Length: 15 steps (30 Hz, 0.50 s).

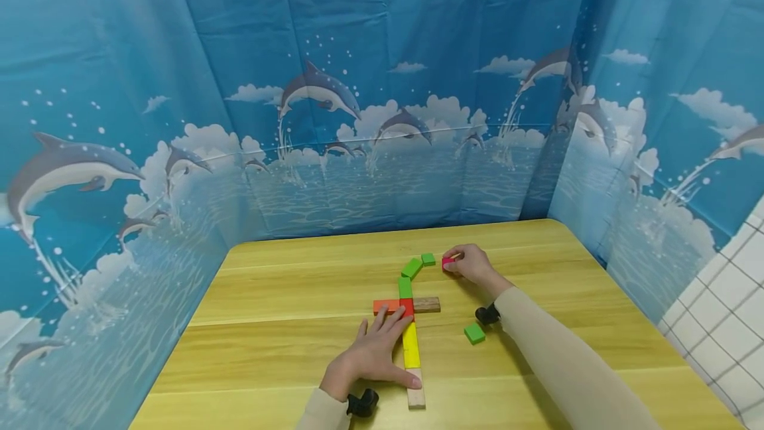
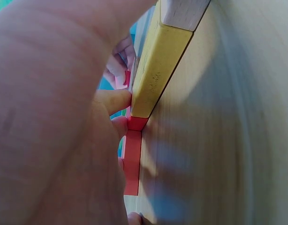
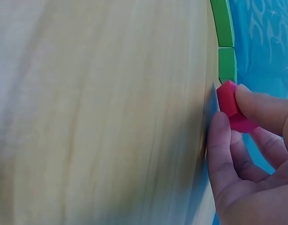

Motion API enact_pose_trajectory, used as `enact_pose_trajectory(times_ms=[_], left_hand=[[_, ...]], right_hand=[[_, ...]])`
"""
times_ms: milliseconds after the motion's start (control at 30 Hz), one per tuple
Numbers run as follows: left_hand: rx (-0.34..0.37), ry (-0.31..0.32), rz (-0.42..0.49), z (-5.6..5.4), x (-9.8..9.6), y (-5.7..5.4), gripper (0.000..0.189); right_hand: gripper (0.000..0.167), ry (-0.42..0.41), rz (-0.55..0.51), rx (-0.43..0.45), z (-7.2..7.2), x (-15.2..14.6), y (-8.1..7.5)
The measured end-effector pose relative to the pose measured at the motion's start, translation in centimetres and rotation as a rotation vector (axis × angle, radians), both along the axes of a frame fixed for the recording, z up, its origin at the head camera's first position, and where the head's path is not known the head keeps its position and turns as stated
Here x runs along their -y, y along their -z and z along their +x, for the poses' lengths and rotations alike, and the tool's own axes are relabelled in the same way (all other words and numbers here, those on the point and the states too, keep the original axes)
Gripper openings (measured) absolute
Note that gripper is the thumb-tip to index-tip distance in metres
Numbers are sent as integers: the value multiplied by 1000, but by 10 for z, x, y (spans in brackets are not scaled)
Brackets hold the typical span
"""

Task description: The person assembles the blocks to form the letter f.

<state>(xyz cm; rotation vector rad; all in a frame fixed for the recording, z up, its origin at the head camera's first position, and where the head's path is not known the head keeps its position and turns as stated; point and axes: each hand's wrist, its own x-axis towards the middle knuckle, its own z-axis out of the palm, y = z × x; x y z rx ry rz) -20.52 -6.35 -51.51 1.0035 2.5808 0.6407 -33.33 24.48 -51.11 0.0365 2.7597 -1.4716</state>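
A pink-red block (image 3: 231, 103) is pinched between the thumb and fingers of my right hand (image 1: 473, 267), at the far side of the table. Just left of it in the head view lies a small green block (image 1: 428, 259), then a longer green block (image 1: 412, 267) set at a slant and another green block (image 1: 405, 287). My left hand (image 1: 373, 354) lies with fingers spread over the row, its fingertips at the red block (image 1: 406, 305) and its thumb on the pale wooden block (image 1: 416, 399). Between them runs a yellow block (image 1: 411, 345).
An orange-red block (image 1: 382, 304) juts left from the row and a brown wooden block (image 1: 426, 304) juts right. One loose green block (image 1: 474, 333) lies beside my right forearm. Behind the wooden table (image 1: 268, 324) hangs a blue dolphin-print curtain (image 1: 382, 184).
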Motion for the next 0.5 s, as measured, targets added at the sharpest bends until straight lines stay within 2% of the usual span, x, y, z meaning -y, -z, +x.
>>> enact_pose_trajectory(times_ms=[500], left_hand=[[-3, -14, -18, -3, 1, 3, 113]], right_hand=[[27, 46, 21, -1, -18, 9, 4]])
